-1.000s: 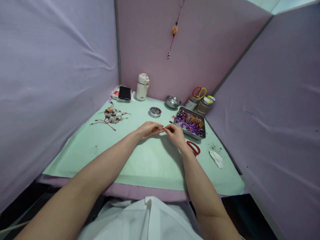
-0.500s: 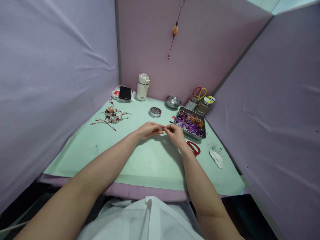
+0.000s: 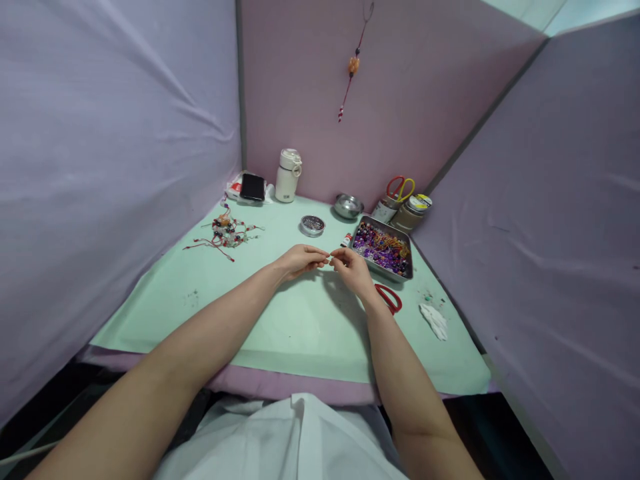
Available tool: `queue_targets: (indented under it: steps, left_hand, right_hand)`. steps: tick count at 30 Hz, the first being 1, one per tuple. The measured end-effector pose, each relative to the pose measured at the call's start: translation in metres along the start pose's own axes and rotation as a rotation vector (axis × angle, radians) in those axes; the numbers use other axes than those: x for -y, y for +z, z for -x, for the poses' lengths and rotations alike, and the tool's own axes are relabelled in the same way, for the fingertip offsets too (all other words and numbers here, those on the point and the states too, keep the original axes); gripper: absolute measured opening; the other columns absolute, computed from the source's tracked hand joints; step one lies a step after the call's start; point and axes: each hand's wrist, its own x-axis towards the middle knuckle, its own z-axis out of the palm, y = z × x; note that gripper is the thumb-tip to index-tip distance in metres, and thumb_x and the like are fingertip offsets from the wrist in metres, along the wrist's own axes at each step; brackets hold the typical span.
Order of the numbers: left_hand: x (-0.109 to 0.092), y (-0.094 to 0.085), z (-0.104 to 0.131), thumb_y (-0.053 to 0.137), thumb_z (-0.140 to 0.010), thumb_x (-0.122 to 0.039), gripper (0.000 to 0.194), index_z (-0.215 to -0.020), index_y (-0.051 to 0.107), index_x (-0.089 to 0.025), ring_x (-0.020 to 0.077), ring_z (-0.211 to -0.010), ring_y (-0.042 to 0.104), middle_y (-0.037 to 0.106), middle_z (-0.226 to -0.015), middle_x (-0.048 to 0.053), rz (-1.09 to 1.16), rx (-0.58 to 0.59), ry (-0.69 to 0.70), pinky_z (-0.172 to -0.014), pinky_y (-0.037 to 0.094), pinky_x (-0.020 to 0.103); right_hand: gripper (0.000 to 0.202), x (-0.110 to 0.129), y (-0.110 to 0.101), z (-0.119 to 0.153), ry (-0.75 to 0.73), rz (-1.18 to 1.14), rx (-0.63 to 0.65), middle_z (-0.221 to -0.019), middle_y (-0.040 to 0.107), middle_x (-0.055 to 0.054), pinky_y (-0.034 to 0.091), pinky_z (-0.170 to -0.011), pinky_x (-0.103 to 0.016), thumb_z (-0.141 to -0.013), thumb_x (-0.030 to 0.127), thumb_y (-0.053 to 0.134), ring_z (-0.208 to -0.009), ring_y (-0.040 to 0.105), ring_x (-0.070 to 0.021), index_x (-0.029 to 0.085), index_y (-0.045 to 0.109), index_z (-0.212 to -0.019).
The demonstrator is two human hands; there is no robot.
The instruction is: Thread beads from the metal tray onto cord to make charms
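The tray holds purple beads; the tabletop is pale green.

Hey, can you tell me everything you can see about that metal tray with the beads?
The metal tray is open, shallow and rectangular, silvery-gray with low walls and rounded corners. It lies flat but angled on the pale green table cover, just beyond and right of the right hand, which isn't gripping it. Tangled beads fill it, mostly purple, with dark, clear and orange ones. Whether it touches the jars behind is unclear.

Left hand and right hand nearly fingertip to fingertip, forearms converging.
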Motion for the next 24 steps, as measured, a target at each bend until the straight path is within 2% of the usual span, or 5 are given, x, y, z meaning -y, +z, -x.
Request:
queue_targets:
  steps: [4,11,18,21,24]
  left_hand:
    - [-0.001,0.001,0.002,0.072,-0.066,-0.020,0.017,-0.080,0.070,-0.011,0.0067,-0.058,0.051,0.065,-0.070,0.006,-0.068,-0.021,-0.004,-0.054,0.038,0.021]
    - [0.000,0.000,0.001,0.071,-0.067,-0.024,0.017,-0.076,0.068,-0.010,0.0058,-0.057,0.048,0.064,-0.074,0.006,-0.100,-0.006,-0.030,-0.053,0.036,0.022]
    - [-0.002,0.000,0.002,0.070,-0.068,-0.027,0.018,-0.073,0.067,-0.009,0.0051,-0.052,0.045,0.060,-0.065,0.004,-0.120,0.034,-0.088,-0.051,0.035,0.021]
    - [-0.001,-0.001,0.002,0.070,-0.067,-0.024,0.016,-0.074,0.066,-0.010,0.0052,-0.052,0.045,0.057,-0.062,0.002,-0.127,0.058,-0.076,-0.050,0.033,0.020]
    - [-0.001,-0.002,0.003,0.069,-0.066,-0.021,0.012,-0.071,0.064,-0.011,0.0051,-0.052,0.045,0.057,-0.062,0.001,-0.104,0.019,-0.074,-0.049,0.033,0.019]
  right_hand:
    - [0.018,0.001,0.000,0.000,0.024,-0.047,0.021,-0.072,0.065,-0.003,0.048,-0.061,-0.028,-0.072,0.032,0.056,-0.063,0.061,-0.0155,0.018,0.059,-0.082]
    - [0.019,-0.001,0.003,-0.001,0.034,-0.095,-0.041,-0.072,0.064,-0.003,0.046,-0.055,-0.026,-0.073,0.033,0.054,-0.058,0.058,-0.0133,0.018,0.058,-0.084]
    - [0.020,-0.007,0.004,-0.002,0.037,-0.096,-0.045,-0.071,0.063,-0.002,0.043,-0.050,-0.025,-0.075,0.033,0.053,-0.053,0.054,-0.0119,0.017,0.057,-0.087]
    - [0.020,-0.002,0.004,-0.004,0.029,-0.047,-0.042,-0.074,0.063,-0.003,0.047,-0.056,-0.028,-0.077,0.033,0.053,-0.059,0.057,-0.0142,0.017,0.058,-0.088]
    - [0.020,0.029,0.000,0.008,-0.088,0.064,-0.108,-0.091,0.065,-0.008,0.049,-0.079,-0.037,-0.078,0.034,0.056,-0.087,0.061,-0.0211,0.018,0.062,-0.087]
